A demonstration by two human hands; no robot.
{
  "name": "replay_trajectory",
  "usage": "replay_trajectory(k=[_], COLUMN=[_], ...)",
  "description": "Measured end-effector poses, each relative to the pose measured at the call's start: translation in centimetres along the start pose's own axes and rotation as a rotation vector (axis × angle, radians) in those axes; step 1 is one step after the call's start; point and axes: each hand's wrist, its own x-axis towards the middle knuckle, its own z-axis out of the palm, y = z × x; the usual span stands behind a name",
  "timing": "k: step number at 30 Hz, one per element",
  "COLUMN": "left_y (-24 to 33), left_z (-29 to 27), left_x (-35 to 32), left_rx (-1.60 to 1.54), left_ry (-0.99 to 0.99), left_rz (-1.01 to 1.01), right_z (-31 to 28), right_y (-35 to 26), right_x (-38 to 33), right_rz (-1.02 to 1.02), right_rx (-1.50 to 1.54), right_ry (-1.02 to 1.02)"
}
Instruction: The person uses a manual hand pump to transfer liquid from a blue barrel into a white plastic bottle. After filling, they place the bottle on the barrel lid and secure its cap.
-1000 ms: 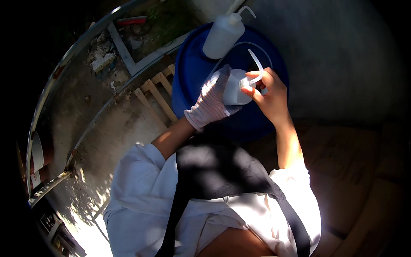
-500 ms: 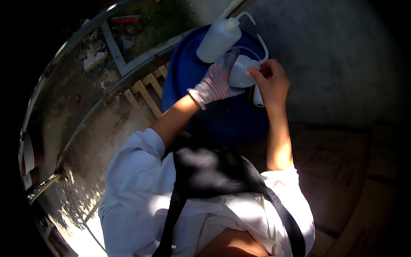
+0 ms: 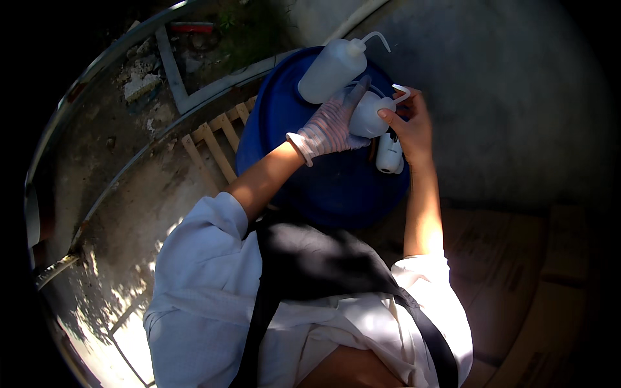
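Note:
My left hand (image 3: 326,126), in a striped knit glove, is closed around a translucent white wash bottle (image 3: 369,118) with a bent spout. The bottle is tilted over the top of a blue plastic drum (image 3: 304,187). My bare right hand (image 3: 415,123) has its thumb against the cap (image 3: 386,104), its other fingers curled behind the spout and partly hidden. A second wash bottle (image 3: 330,71), larger in view, stands on the drum's far left part, its bent spout turned right. Below my right hand, a small white device (image 3: 388,155) lies on the drum.
A slatted wooden pallet (image 3: 210,142) shows left of the drum. Flattened cardboard (image 3: 495,265) lies in shade at the right, below a grey concrete surface (image 3: 504,110). A metal frame (image 3: 174,71) and a curved rail (image 3: 55,119) border the left side.
The held bottle's spout has swung from pointing upward to pointing right, with my right hand still at the cap. More of the white device shows now. The view has shifted slightly.

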Motion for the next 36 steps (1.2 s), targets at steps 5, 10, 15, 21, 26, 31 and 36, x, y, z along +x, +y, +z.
replay_trajectory(k=[5,10,15,21,26,31,36], left_y=[-0.6,-0.3,-1.0,-0.6,-1.3,-0.5,-0.7], left_z=[0.2,0.1,0.7,0.1,0.8,0.1,0.4], left_x=[-0.6,-0.4,-0.5,-0.3,-0.3,-0.3,-0.1], left_rx=[-0.050,-0.023,-0.030,-0.048,-0.068,-0.065,-0.026], left_ry=[0.025,0.021,0.015,-0.026,0.012,-0.016,-0.030], left_rz=[0.013,0.000,0.021,-0.020,0.042,-0.001,0.004], right_z=[-0.1,-1.1,-1.6,-1.3,-2.1,-2.0,-2.3], right_y=[0.9,0.7,1.4,1.2,1.8,1.1,1.1], right_x=[-0.1,0.5,1.1,1.4,1.6,1.8,1.7], right_rz=[-0.039,-0.087,-0.018,-0.180,-0.127,-0.130,-0.043], right_rx=[0.100,0.396,0.361,-0.149,0.170,-0.044,0.119], right_ry=[-0.137,-0.235,-0.321,-0.179,-0.287,-0.261,-0.264])
